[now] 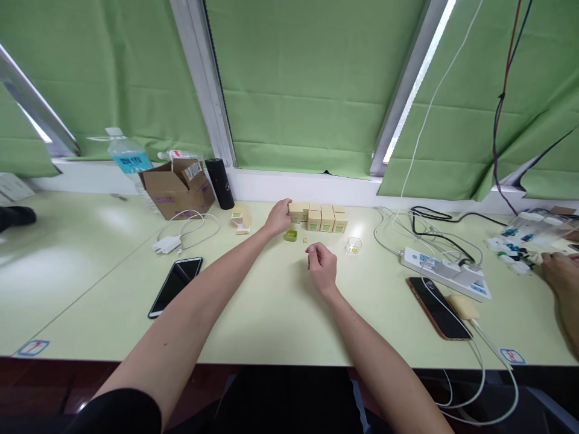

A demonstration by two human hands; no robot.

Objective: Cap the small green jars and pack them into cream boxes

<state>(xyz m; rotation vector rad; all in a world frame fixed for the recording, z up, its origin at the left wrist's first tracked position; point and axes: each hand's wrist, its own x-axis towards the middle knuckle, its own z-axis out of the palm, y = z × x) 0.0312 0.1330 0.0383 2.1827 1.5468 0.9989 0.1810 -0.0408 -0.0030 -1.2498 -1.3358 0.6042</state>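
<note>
My left hand (pixel 279 218) reaches to the left end of a group of small tan cardboard boxes (pixel 326 218), its fingers closed at the edge of the leftmost small cardboard box (pixel 295 212). My right hand (pixel 322 265) is held over the table nearer to me, fingers curled in; whether something tiny is in them is hidden. Between the hands lie a small green open container (pixel 291 235) and a tiny yellowish piece (pixel 304 240). A small clear plastic case (pixel 353 245) lies to the right. Left of my left hand stands an opened small carton (pixel 241 220).
A phone (pixel 175 287), a white charger (pixel 167 244), a brown carton (pixel 178 190) and a black cylinder (pixel 219 184) are at left. On the right are a power strip (pixel 446 274), cables, another phone (pixel 438 307) and another person's hand (pixel 561 271).
</note>
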